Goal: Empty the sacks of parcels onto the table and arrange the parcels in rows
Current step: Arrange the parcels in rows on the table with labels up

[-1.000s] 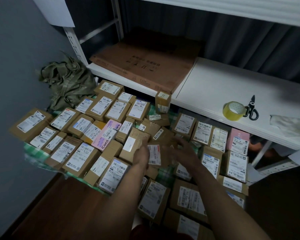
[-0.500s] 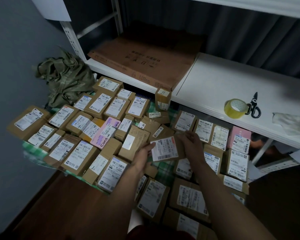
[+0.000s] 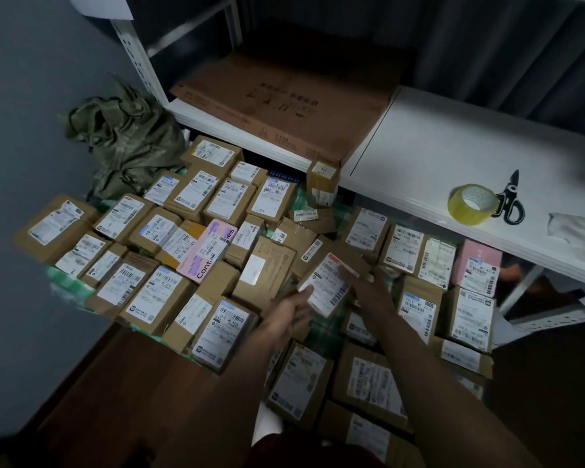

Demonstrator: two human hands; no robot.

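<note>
While both hands hold it, one labelled parcel sits tilted mid-table among rows of parcels: left hand grips its near-left edge, right hand its right side. Crumpled green sack lies far left.

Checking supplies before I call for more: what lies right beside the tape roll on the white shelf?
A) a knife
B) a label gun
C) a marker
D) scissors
D: black scissors lie on the white shelf, touching the right side of the yellow tape roll.
</note>
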